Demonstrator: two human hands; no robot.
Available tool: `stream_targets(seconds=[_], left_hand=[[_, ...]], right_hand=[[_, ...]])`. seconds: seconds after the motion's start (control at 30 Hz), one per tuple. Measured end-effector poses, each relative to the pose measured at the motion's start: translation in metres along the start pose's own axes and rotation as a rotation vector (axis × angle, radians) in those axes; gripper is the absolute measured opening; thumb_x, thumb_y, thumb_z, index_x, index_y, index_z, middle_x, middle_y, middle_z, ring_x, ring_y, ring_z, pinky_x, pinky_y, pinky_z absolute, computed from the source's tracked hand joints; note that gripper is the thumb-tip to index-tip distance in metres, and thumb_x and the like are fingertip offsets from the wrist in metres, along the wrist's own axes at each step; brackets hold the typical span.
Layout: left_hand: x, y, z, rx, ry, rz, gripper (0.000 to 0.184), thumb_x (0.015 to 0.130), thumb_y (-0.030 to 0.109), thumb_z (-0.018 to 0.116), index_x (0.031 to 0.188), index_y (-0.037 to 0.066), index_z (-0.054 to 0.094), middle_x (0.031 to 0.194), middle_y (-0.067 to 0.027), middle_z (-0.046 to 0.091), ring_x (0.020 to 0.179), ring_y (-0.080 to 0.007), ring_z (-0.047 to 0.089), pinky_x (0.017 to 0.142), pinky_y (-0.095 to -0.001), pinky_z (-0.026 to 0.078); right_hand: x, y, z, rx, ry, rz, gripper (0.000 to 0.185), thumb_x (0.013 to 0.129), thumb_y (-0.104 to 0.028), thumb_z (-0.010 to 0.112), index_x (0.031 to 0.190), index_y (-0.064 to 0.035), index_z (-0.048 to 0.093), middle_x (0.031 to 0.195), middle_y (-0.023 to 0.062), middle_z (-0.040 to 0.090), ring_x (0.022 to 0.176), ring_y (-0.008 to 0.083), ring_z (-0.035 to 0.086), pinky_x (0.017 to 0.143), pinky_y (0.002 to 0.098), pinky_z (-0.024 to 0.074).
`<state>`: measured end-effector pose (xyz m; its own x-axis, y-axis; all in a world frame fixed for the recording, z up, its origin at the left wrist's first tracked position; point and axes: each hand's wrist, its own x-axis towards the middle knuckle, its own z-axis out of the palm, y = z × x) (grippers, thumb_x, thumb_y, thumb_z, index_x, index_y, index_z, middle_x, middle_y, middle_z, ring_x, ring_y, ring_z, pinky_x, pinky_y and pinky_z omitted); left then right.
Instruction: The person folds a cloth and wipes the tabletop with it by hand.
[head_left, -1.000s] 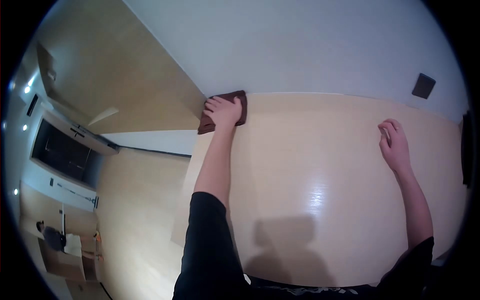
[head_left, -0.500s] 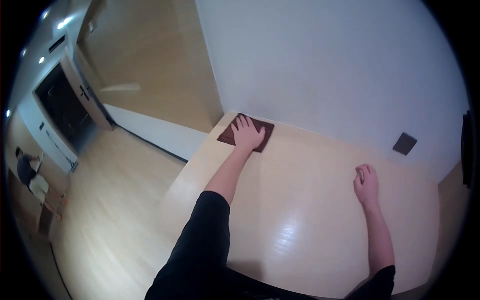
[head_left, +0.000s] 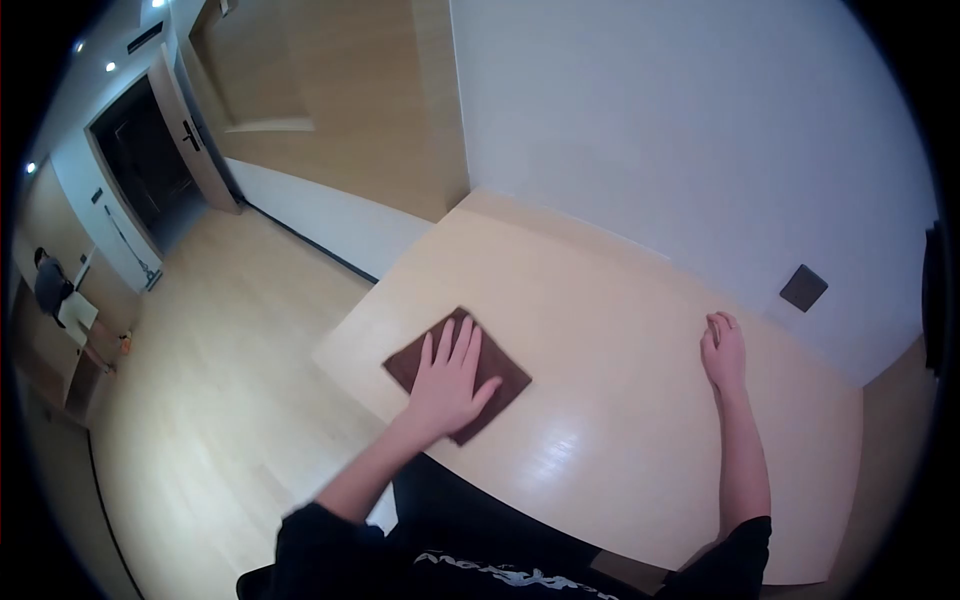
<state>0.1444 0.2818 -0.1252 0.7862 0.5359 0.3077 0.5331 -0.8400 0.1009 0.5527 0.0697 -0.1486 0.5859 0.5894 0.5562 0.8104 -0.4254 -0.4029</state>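
Left hand (head_left: 445,395): palm down, flat on the brown cloth (head_left: 492,355). Fingers spread and extended, pointing away from the body; thumb out to the right. Pressing on top, nothing pinched.

Cloth: lying flat on the desk (head_left: 620,400), left part of the top, near the left edge. Set as a diamond, one corner toward the back, one toward the body. Corners show all around the hand. Well apart from the wall (head_left: 640,120).

Right hand (head_left: 723,355): over the right part of the desk, near the wall, well apart from the cloth. Fingers loosely curled toward the thumb. Can't tell if the tips meet or if anything sits between them. Can't tell if it touches the desk either.

Dark square plate (head_left: 804,288) on the wall, just beyond the right hand and to its right. Glare patch on the desk between the hands, closer to the body. Black shirt (head_left: 480,545) with white print at the bottom of the view.

Left side: pale floor (head_left: 250,350), wood panel (head_left: 350,100) meeting the wall at the desk's back left corner, open door (head_left: 185,130) with dark handle, mop (head_left: 151,278) beside the doorway. Another person (head_left: 62,290) stands at far left, grey top, light shorts; hands too small to tell.
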Motion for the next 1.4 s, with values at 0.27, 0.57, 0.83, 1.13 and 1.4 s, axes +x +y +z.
stream_targets(seconds=[0.27,0.57,0.83,1.13,1.4], left_hand=[[-0.076,0.019,-0.025,-0.059,0.103,-0.148,0.067,0.087,0.033,0.060,0.139,-0.004,0.038,0.150,-0.0199,0.031,0.139,-0.0380,0.028,0.112,-0.0541,0.021],[-0.070,0.001,-0.045,-0.076,-0.210,-0.047,0.084,0.089,0.040,0.058,0.144,-0.010,0.019,0.152,-0.0271,0.019,0.143,-0.0390,0.016,0.117,-0.0461,0.016],[0.020,-0.010,-0.018,-0.051,-0.188,0.182,0.088,0.090,0.048,0.054,0.145,-0.010,0.018,0.152,-0.0277,0.018,0.144,-0.0389,0.015,0.117,-0.0472,0.014],[0.198,0.019,0.084,0.011,-0.002,-0.025,0.088,0.092,0.058,0.042,0.143,-0.012,0.023,0.150,-0.0286,0.024,0.142,-0.0373,0.020,0.116,-0.0453,0.016],[0.307,0.069,0.120,0.026,0.000,-0.314,0.091,0.091,0.058,0.040,0.142,-0.015,0.022,0.149,-0.0341,0.021,0.142,-0.0443,0.016,0.116,-0.0506,0.012]], right_hand=[[0.005,-0.012,-0.005,-0.021,0.026,0.006,0.025,0.084,-0.009,0.056,0.106,0.0016,0.062,0.117,0.0202,0.059,0.106,0.0369,0.057,0.092,0.0418,0.0470],[0.005,-0.003,-0.002,-0.038,0.029,0.030,0.026,0.083,-0.007,0.057,0.105,0.0019,0.064,0.116,0.0208,0.060,0.107,0.0360,0.058,0.093,0.0410,0.0467],[0.000,-0.019,-0.008,0.030,0.040,0.105,0.028,0.082,-0.006,0.056,0.107,0.0030,0.064,0.118,0.0199,0.059,0.110,0.0354,0.057,0.095,0.0406,0.0460],[-0.001,0.002,-0.002,-0.133,-0.034,0.150,0.049,0.085,-0.012,0.053,0.128,0.0096,0.048,0.138,0.0244,0.045,0.132,0.0353,0.040,0.111,0.0425,0.0313],[0.006,-0.012,-0.009,-0.202,-0.201,0.261,0.060,0.088,-0.019,0.048,0.139,0.0077,0.034,0.148,0.0226,0.034,0.140,0.0327,0.029,0.115,0.0474,0.0179]])
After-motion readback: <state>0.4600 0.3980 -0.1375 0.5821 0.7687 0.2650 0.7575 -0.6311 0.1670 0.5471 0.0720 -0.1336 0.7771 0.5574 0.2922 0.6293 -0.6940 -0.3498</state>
